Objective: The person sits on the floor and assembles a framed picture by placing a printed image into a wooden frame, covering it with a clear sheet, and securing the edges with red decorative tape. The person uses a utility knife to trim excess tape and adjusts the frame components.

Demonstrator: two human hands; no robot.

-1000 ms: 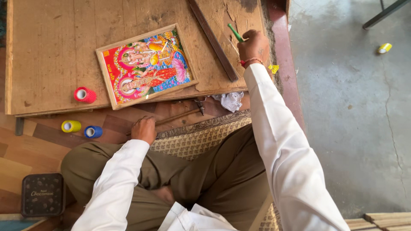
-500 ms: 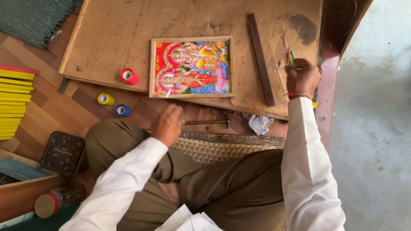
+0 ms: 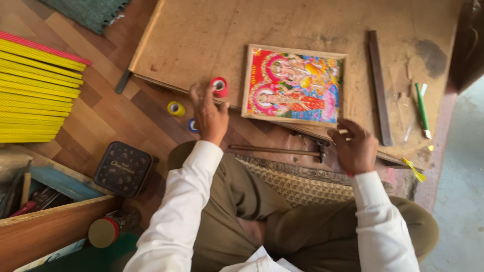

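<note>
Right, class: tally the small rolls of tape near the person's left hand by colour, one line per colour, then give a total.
Red tape roll, on the wooden board by the fingertips of the left hand: 1
Yellow tape roll, on the floor: 1
Blue tape roll, on the floor, partly hidden by the left hand: 1
Total: 3

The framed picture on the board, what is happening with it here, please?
A person in white sleeves sits at a low wooden board with a colourful framed picture lying flat on it. The left hand reaches toward a red tape roll at the board's edge; the right hand is at the frame's lower right corner. Both hands look empty. A hammer lies between them, and a green pen rests on the board.
</note>
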